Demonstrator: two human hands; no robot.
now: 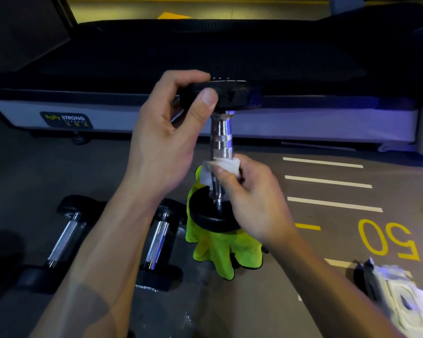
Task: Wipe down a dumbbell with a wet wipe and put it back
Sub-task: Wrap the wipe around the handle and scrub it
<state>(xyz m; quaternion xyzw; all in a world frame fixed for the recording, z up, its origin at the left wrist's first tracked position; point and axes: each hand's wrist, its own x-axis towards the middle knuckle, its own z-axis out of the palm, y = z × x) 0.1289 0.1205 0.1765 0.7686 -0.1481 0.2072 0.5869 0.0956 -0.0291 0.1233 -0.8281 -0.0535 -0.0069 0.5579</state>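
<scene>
on a grey gym floor [303, 276] before a treadmill [205, 118], upended dumbbell [221, 140] standing with long axis vertical, lower head resting on a crumpled lime-green cloth [217, 252], upper head raised toward the treadmill's edge. left hand [161, 142] clamped on the upper black head, thumb across its near rim and fingers [181, 79] curled over the far side, steadying the weight from above. right hand [252, 203] lower down, thumb and fingertips pinching a white wet wipe [220, 167] wrapped round the chrome handle just above the lower head. wipe in contact with the bar at its lower third; knurled middle and upper collar bare and shining above it, directly up the axis from the right hand's grip. likely next stroke a slide upward along the shaft toward the left hand, the right hand being the nearer of the two to the uncleaned metal. both hands closed round their objects, neither open. two further dumbbells [66, 235] lying side by side on the floor at lower left, handles running roughly away from the camera, well clear of the work. blurred white wipe packet [405, 296] on the floor at lower right, beside yellow painted numerals [386, 240] and white lane stripes [327, 181]. return of the weight to its place not yet begun, by the look of things.
</scene>
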